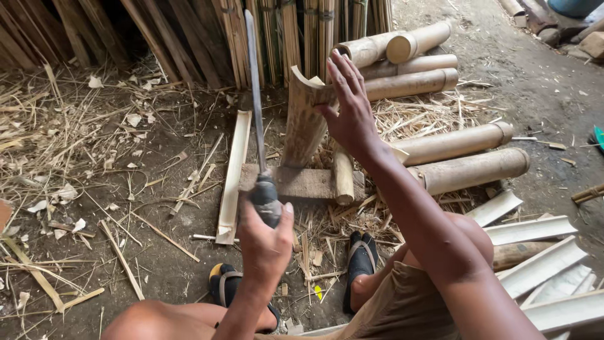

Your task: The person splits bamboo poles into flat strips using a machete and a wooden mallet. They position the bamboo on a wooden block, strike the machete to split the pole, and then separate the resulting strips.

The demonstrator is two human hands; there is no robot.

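Bamboo piece point(302, 123), split and curved, propped upright on wooden block point(296, 182) at middle of dirt floor point(157, 252). Left hand point(264, 242) fisted round handle of long blade point(255, 94), raised above block. Right hand point(349, 107) spread, fingers straight, steadying bamboo top. Risks judged: strike drifting toward spread fingers; bamboo tipping off block; blade glancing down toward sandalled feet point(362, 258) just beside.
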